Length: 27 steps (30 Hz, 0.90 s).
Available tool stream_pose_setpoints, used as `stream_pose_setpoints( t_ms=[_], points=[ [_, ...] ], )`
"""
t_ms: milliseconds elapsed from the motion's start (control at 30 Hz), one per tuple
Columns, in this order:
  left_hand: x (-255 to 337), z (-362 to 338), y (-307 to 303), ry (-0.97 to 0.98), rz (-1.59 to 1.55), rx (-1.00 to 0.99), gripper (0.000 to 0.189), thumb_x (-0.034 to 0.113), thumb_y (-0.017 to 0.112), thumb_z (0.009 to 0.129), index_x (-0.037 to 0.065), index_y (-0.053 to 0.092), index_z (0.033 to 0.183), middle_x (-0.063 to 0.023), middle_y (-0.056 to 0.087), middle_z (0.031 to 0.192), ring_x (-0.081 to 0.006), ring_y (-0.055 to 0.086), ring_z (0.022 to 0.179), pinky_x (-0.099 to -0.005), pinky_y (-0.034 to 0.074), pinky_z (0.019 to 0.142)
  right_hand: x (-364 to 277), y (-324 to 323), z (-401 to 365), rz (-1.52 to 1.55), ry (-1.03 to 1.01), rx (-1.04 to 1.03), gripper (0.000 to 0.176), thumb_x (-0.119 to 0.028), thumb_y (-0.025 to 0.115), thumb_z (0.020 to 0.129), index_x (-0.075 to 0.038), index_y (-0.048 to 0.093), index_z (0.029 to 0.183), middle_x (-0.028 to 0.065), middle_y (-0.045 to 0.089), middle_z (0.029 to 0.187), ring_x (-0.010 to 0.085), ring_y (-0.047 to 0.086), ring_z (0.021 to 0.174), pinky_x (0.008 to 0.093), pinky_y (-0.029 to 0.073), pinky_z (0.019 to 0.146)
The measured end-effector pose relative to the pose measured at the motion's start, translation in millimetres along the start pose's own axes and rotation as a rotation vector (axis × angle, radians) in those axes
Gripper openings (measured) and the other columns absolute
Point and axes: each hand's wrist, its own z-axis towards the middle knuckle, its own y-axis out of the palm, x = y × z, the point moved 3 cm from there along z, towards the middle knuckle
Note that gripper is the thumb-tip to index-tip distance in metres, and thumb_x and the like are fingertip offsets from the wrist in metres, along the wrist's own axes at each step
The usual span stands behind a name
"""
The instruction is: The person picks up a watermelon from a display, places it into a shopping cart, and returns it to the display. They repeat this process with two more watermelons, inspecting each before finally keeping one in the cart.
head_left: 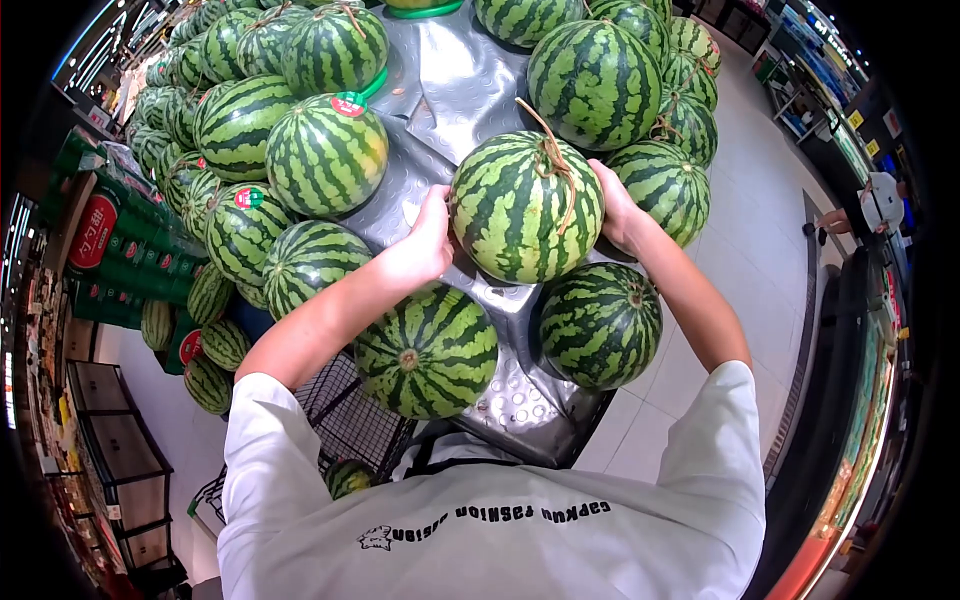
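Stemmed watermelon is at the metallic counter, opposite sides gripped by the fingers of left hand and right hand; lift not determinable. Step judged two-handed handling; next move calls for even support, clear of the neighbouring watermelon.

1. The counter is covered by a silver sheet, which is dimpled and wrinkled.
2. On the left, many striped watermelons lie close together.
3. On the right, several more watermelons are lying.
4. Two watermelons rest at the near end.
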Motion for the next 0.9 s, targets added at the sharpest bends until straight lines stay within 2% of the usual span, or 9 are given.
stream_pose_setpoints(
  t_ms=[200,267,467,533,667,700,767,800,900],
  points=[
    [6,-48,-46,0.469,-0.076,-0.066,0.043,0.020,0.045,0.095,-0.004,0.046,0.131,-0.0235,0.055,0.126,-0.0269,0.053,0.120,-0.0371,0.040,0.106,-33,-21,-33,-0.342,-0.583,0.212,0.030,-0.021,0.047,0.097,-0.001,0.062,0.113,0.0047,0.064,0.100,0.0130,0.058,0.093,0.0250,0.043,0.082],
    [10,-99,-63,0.692,-0.028,-0.084,0.039,0.018,0.044,0.096,-0.004,0.047,0.128,-0.0208,0.059,0.120,-0.0259,0.057,0.113,-0.0372,0.043,0.101,-44,-11,-77,-0.503,-0.792,0.188,0.026,-0.017,0.051,0.096,-0.001,0.063,0.112,0.0044,0.064,0.099,0.0123,0.059,0.091,0.0252,0.044,0.083],
    [-63,-184,-193,1.112,-0.066,0.619,0.019,0.012,0.045,0.097,-0.001,0.053,0.109,-0.0096,0.063,0.088,-0.0155,0.060,0.082,-0.0274,0.048,0.076,-2,40,-203,-0.821,-1.255,0.299,0.016,0.002,0.059,0.085,0.002,0.065,0.099,0.0124,0.066,0.095,0.0211,0.063,0.088,0.0301,0.050,0.080],
    [-113,-193,-241,1.011,-0.045,0.780,0.016,0.011,0.047,0.097,0.001,0.055,0.106,-0.0074,0.062,0.085,-0.0124,0.059,0.081,-0.0247,0.046,0.073,27,61,-222,-0.893,-1.330,0.188,0.018,0.007,0.060,0.079,0.003,0.066,0.096,0.0147,0.065,0.093,0.0261,0.064,0.087,0.0320,0.051,0.079],
    [-274,-173,-347,0.516,0.340,0.839,0.020,0.017,0.053,0.095,0.005,0.060,0.108,-0.0053,0.064,0.088,-0.0149,0.061,0.082,-0.0264,0.048,0.074,89,106,-229,-0.830,-1.290,-0.137,0.021,0.012,0.063,0.070,0.004,0.066,0.089,0.0132,0.065,0.081,0.0274,0.065,0.076,0.0334,0.051,0.070],
    [-285,-192,-327,0.314,0.590,0.925,0.023,0.018,0.055,0.092,0.003,0.062,0.107,-0.0082,0.066,0.092,-0.0179,0.063,0.087,-0.0298,0.049,0.078,107,114,-226,-0.826,-1.305,-0.187,0.023,0.011,0.064,0.069,0.003,0.067,0.090,0.0119,0.065,0.078,0.0279,0.065,0.071,0.0333,0.051,0.067],
    [-373,-184,-374,0.110,0.839,0.895,0.038,0.033,0.056,0.086,0.007,0.063,0.111,-0.0183,0.067,0.103,-0.0362,0.064,0.099,-0.0416,0.049,0.085,133,130,-225,-0.874,-1.326,-0.244,0.024,0.011,0.066,0.069,0.002,0.067,0.091,0.0112,0.065,0.083,0.0276,0.064,0.076,0.0330,0.051,0.069],
    [-410,-183,-390,-0.022,0.944,0.918,0.041,0.039,0.052,0.086,0.009,0.065,0.110,-0.0186,0.066,0.109,-0.0373,0.060,0.107,-0.0511,0.044,0.092,144,137,-225,-0.902,-1.332,-0.267,0.025,0.011,0.066,0.069,0.002,0.068,0.092,0.0109,0.065,0.085,0.0276,0.064,0.078,0.0331,0.051,0.070],
    [-434,-203,-375,-0.229,1.038,0.924,0.039,0.041,0.045,0.090,0.010,0.065,0.105,-0.0142,0.066,0.111,-0.0330,0.060,0.106,-0.0589,0.039,0.086,170,149,-221,-0.922,-1.259,-0.222,0.030,0.013,0.066,0.068,-0.003,0.070,0.092,0.0101,0.063,0.093,0.0277,0.063,0.084,0.0337,0.051,0.074]
  ],
)
